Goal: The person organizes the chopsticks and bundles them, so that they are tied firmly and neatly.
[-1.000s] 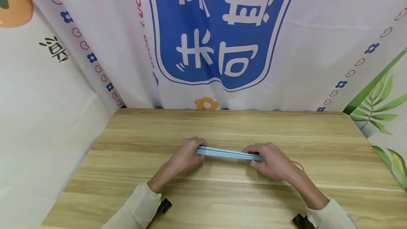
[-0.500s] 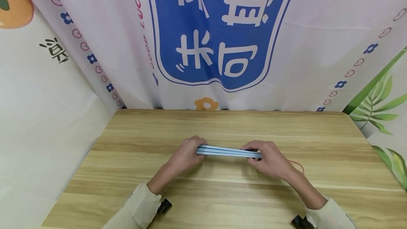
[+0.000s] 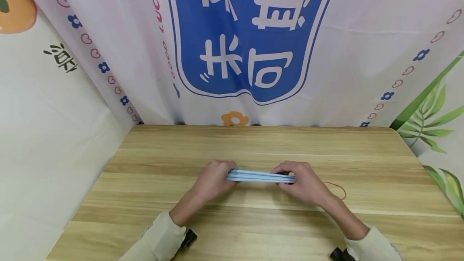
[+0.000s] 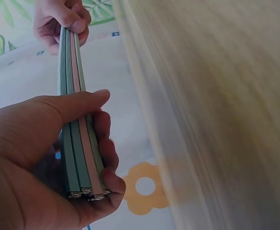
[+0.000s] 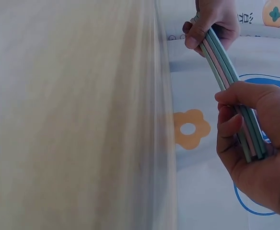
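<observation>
A bundle of several slim chopsticks [image 3: 255, 176] is stretched between my two hands above the table, nearly level. They look pale blue from the head; the left wrist view shows green ones and a pink chopstick [image 4: 84, 139] side by side, with square ends near my palm. My left hand [image 3: 214, 178] grips the left end, thumb across the top and fingers curled beneath. At the other end, my right hand [image 3: 302, 180] holds the bundle between thumb and curled fingers, as the right wrist view also shows. The palms hide parts of both ends.
A wood-grain table [image 3: 253, 228] lies under the hands. On it, right of my right hand, a thin red cord-like loop [image 3: 338, 188] is partly hidden by the wrist. A printed cloth [image 3: 344, 71] hangs along the table's far edge.
My left hand has shifted slightly right and toward me, my right hand slightly left. The bundle now lies more level, and more of the red loop shows.
</observation>
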